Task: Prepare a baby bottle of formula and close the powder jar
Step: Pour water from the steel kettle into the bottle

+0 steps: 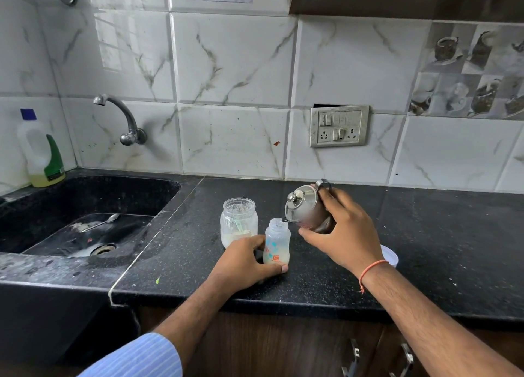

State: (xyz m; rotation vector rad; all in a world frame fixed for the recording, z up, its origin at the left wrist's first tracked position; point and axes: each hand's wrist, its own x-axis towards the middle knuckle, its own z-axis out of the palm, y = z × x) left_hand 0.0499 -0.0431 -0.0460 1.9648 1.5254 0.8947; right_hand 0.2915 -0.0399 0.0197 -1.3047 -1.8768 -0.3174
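Observation:
A small clear baby bottle (276,242) with blue and orange print stands open on the black counter, pale liquid in its base. My left hand (245,262) grips it low down, thumb in front. My right hand (341,235) holds a small steel kettle (304,208), tilted left with its spout at the bottle's mouth. Just left of the bottle stands the open powder jar (239,220), clear, with white powder and a scoop inside. A white lid (390,255) lies on the counter, partly hidden behind my right wrist.
A black sink (93,206) with a spoon (102,221) in it lies to the left, under a wall tap (124,118). A detergent bottle (42,150) stands in the far left corner. A switch panel (338,125) sits on the tiled wall. The counter's front edge (283,303) runs below my wrists.

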